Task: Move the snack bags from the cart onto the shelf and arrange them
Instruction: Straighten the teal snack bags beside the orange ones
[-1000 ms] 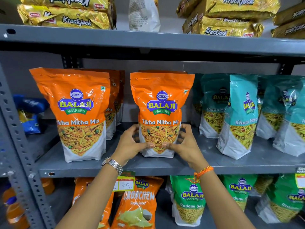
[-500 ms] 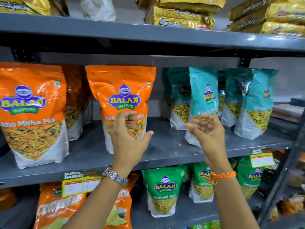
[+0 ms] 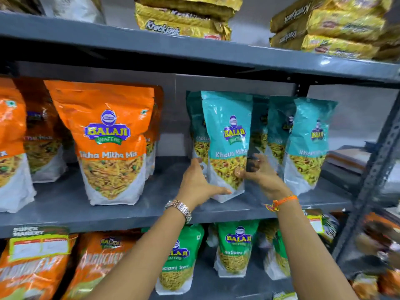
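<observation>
A teal Khatta Mitha bag [image 3: 227, 135] stands upright on the grey middle shelf [image 3: 134, 208], turned a little to the left. My left hand [image 3: 198, 185] holds its lower left edge, thumb under the white bottom. My right hand [image 3: 259, 176] grips its lower right edge. More teal bags [image 3: 307, 144] stand behind and to the right. An orange Tikha Mitha Mix bag [image 3: 110, 144] stands upright to the left, with other orange bags [image 3: 13, 148] beside and behind it. No cart is in view.
Gold Krackjack packs [image 3: 184, 18] lie stacked on the shelf above. Green Ratlami Sev bags [image 3: 234, 250] and orange Crunchem bags [image 3: 32, 269] fill the shelf below. A perforated grey upright [image 3: 372, 169] closes the rack on the right. Price labels hang on the shelf edge.
Both hands let go of the orange bag and moved right to take hold of the front teal bag. The view swung right with them.
</observation>
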